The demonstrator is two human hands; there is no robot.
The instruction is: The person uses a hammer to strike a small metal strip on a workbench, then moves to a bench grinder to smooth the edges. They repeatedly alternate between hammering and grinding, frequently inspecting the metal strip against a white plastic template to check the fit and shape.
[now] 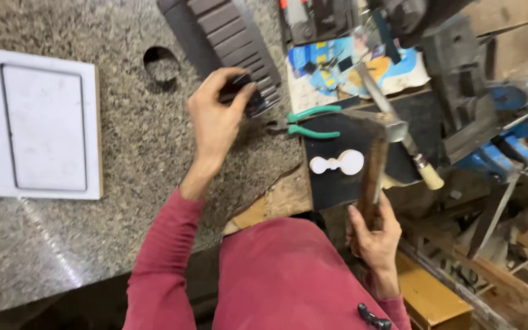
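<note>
My left hand (215,119) reaches over the granite countertop (129,153) and grips the near end of a long dark ribbed part (233,36) that lies at an angle. My right hand (374,235) is closed round the wooden handle of a hammer (374,165), whose metal head rests near a black board (337,153) with a white cut-out shape (337,163). Green-handled pliers (310,121) lie between the two hands.
A white board (38,128) with rectangular cut lines lies at the left. A round hole (161,64) is in the countertop. A blue vise (496,128), a file with a pale handle (398,131) and colourful paper (337,67) crowd the right. Wooden scraps lie below.
</note>
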